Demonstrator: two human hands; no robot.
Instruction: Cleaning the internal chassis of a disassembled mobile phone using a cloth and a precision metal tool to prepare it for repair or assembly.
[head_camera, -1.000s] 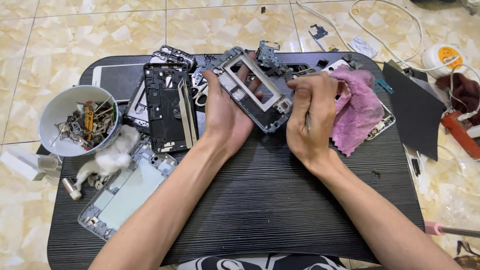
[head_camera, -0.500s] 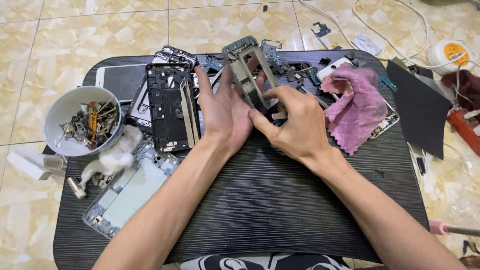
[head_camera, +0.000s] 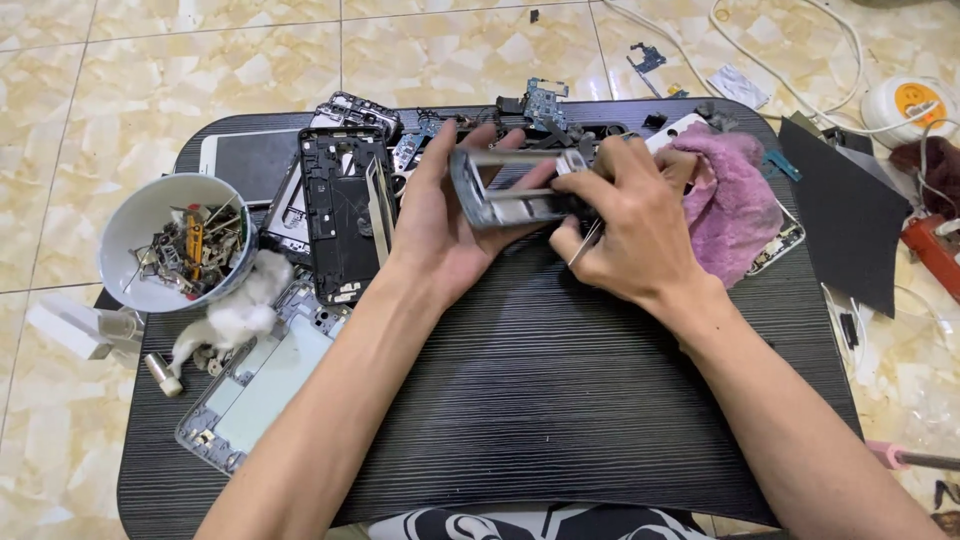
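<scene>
One grey metal phone frame is held on edge above the far middle of the dark ribbed surface. It is cradled from the left by the left hand, whose fingers are spread and curled loosely behind it, the thumb lying along its lower edge. It is gripped from the right by the right hand, whose fingers are pressed together over its right end; a thin metal tool is pinched there too, its tip pointing down and left.

Just left of the left hand, one black phone shell is laid flat, with a pale strip resting along its right edge. One phone with a dark screen is seen behind it. One pink cloth is bunched just right of the right hand. One white bowl of small metal parts is set at the left edge of the surface, and one tuft of white cotton lies touching it. One grey frame with a pale green panel is laid at the near left. Several small circuit boards are scattered along the far edge; their number cannot be told.

On the tiled floor to the right, one dark flat sheet overlaps the surface's corner, one small silvery square packet lies further back, and one round white reel with an orange label sits among white cables.
</scene>
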